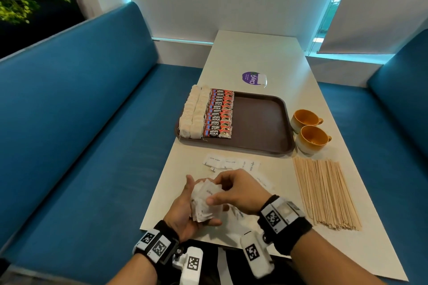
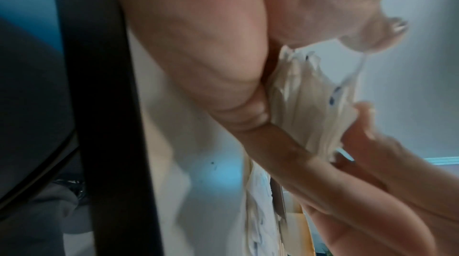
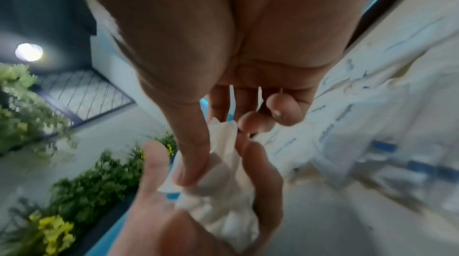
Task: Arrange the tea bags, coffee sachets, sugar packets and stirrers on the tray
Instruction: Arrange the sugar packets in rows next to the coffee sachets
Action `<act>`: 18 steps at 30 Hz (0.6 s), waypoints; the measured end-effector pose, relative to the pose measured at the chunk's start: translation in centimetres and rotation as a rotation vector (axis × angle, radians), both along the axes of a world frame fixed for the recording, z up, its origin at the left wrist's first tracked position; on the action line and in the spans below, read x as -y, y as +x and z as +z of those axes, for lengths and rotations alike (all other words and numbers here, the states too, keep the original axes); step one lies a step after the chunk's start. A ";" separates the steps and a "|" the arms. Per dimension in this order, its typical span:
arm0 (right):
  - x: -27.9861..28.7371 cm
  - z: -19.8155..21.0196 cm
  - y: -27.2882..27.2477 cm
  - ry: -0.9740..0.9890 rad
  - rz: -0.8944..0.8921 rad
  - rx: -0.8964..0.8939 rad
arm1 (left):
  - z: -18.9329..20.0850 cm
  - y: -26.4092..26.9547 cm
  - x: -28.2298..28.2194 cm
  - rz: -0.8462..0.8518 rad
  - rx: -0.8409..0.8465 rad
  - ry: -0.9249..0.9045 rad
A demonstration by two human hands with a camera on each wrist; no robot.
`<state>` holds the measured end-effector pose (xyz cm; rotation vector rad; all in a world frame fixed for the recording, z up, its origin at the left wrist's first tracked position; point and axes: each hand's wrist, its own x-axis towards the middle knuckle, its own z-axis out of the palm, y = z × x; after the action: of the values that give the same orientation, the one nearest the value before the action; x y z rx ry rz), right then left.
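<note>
A brown tray point(image 1: 261, 122) lies mid-table. Along its left side stand two rows of tea bags point(image 1: 193, 113) and a row of red coffee sachets point(image 1: 218, 114). My left hand point(image 1: 185, 206) cups a stack of white sugar packets point(image 1: 205, 201) near the table's front edge. My right hand point(image 1: 231, 190) pinches the top of that stack with thumb and fingers. The stack point(image 2: 310, 107) shows edge-on in the left wrist view, and the packets point(image 3: 223, 181) lie between both hands in the right wrist view. More loose sugar packets point(image 1: 231, 163) lie before the tray. Wooden stirrers point(image 1: 324, 192) lie at the right.
Two orange-lined cups point(image 1: 308, 129) stand right of the tray. A purple round sticker point(image 1: 251, 78) sits behind it. Blue benches point(image 1: 81, 122) flank the table on both sides. The tray's right half is bare.
</note>
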<state>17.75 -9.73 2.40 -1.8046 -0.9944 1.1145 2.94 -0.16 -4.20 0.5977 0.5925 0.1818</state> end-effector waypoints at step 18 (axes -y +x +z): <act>2.2 -0.9 6.4 -0.234 -0.140 0.537 | -0.9 -0.8 -0.3 0.085 0.237 0.023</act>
<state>24.11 -11.89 1.51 -2.3980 -1.0446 0.6900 2.18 0.11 -5.08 0.5644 0.3872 0.3355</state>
